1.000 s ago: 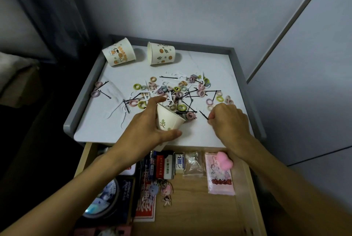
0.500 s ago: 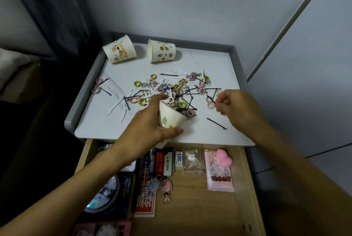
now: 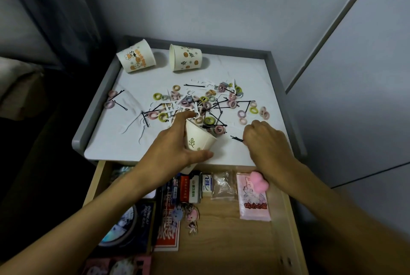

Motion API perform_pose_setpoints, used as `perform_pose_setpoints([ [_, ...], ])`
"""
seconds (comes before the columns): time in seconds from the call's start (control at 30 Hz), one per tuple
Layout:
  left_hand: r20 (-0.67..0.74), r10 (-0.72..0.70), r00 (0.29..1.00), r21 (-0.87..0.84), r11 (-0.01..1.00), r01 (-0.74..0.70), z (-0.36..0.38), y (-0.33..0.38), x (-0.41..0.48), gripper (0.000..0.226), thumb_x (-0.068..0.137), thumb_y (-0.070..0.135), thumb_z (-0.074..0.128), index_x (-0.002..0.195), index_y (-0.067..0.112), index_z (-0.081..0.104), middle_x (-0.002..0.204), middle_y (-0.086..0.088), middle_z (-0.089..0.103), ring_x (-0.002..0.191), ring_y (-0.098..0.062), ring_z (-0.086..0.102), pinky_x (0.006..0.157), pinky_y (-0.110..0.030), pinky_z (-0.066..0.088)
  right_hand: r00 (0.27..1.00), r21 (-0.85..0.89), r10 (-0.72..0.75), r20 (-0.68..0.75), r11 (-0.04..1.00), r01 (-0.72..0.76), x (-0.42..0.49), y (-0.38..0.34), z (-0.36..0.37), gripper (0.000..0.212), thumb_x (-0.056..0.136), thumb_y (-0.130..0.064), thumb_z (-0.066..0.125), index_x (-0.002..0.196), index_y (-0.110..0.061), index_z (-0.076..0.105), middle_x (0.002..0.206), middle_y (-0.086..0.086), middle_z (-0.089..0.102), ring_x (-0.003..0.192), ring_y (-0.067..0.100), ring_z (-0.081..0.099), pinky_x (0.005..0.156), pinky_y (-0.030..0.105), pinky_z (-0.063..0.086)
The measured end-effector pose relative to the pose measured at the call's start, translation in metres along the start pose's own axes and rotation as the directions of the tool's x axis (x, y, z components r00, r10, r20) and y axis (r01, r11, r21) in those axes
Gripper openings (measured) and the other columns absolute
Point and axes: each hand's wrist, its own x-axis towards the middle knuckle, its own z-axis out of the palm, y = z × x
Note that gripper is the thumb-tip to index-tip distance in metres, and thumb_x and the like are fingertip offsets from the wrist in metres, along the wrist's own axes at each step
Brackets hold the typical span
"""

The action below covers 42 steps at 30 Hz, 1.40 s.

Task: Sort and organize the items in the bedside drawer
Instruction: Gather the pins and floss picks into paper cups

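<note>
1. The left hand (image 3: pixel 175 148) is wrapped around a small white paper cup (image 3: pixel 199 139) with a leaf print. Thumb on the near side, fingers over the far side. The cup is tipped on its side at the near middle of the white tabletop (image 3: pixel 244 70), mouth facing the far pile.
2. The right hand (image 3: pixel 265 141) is at the near right of the top, knuckles up and fingers curled down onto one end of a black bobby pin (image 3: pixel 236 138). The fingertips are hidden, so I can't tell if it's actually pinched or just touched.
3. The pile of hair ties (image 3: pixel 208 106) (pink, green, purple) is tangled up with more black pins and some white bits across the middle of the top, just beyond the cup.
4. A couple of stray ties and pins (image 3: pixel 113 101) sit off to the left.
5. Two printed cups lie on their sides at the far edge: one far left (image 3: pixel 136 58), one beside it to the right (image 3: pixel 185 58).
6. The drawer (image 3: pixel 221 234) hangs open on the near side, with small boxes, a clear baggie (image 3: pixel 223 186), a pink packet (image 3: pixel 253 202) and little charms (image 3: pixel 190 217) inside.
</note>
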Motion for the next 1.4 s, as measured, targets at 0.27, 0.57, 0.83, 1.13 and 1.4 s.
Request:
perform_pose_setpoints([
  [0.27,-0.005,0.039,0.999,0.084,0.996,-0.038,-0.001,-0.003,-0.001,0.092,0.072,0.032,0.085,0.141,0.039,0.025,0.107,0.012,0.058,0.089,-0.006,0.060,0.077,-0.029,0.054,0.963,0.550,-0.122,-0.240,0.801,0.238,0.015,0.014,-0.019,0.011,0.098,-0.012,0.052,0.102,-0.014,0.062,0.078,-0.009,0.062,0.071,0.003,0.058,0.068,0.033,0.048],
  [0.57,-0.009,0.145,0.989,0.157,0.977,-0.141,0.002,0.001,-0.004,0.101,0.066,0.020,0.086,0.138,0.050,0.021,0.112,0.015,0.057,0.094,-0.011,0.060,0.076,-0.032,0.054,0.919,0.643,-0.216,-0.330,0.661,0.387,0.016,-0.020,-0.018,0.014,0.084,-0.017,0.075,0.097,-0.014,0.073,0.088,-0.009,0.064,0.073,-0.004,0.055,0.070,0.006,0.039],
  [0.83,-0.084,0.107,0.991,0.155,0.984,-0.093,-0.002,0.005,-0.005,0.101,0.059,0.040,0.089,0.138,0.049,0.027,0.107,0.017,0.059,0.094,-0.011,0.060,0.078,-0.037,0.054,0.995,0.950,-0.096,0.027,0.311,0.004,0.014,-0.028,-0.011,0.009,0.091,-0.010,0.066,0.088,-0.015,0.073,0.062,-0.002,0.068,0.053,0.011,0.061,0.049,0.020,0.045],
  [1.13,-0.115,0.116,0.987,0.178,0.979,-0.095,-0.011,0.008,-0.005,0.097,0.062,0.040,0.089,0.137,0.049,0.028,0.115,0.012,0.056,0.097,-0.015,0.056,0.082,-0.033,0.050,1.000,0.390,0.006,-0.019,0.921,0.002,0.104,0.070,-0.007,0.033,0.080,-0.009,0.078,0.111,-0.017,0.071,0.097,-0.003,0.059,0.089,0.015,0.057,0.072,0.027,0.042],
  [1.4,-0.097,0.146,0.985,0.191,0.974,-0.125,-0.018,0.009,-0.005,0.096,0.064,0.041,0.088,0.137,0.049,0.026,0.111,0.023,0.048,0.097,-0.009,0.051,0.084,-0.032,0.049,0.981,0.287,-0.170,0.096,0.948,0.136,0.130,0.070,-0.008,0.014,0.076,-0.011,0.081,0.088,-0.013,0.074,0.082,-0.002,0.067,0.077,0.010,0.057,0.058,0.006,0.034],
])
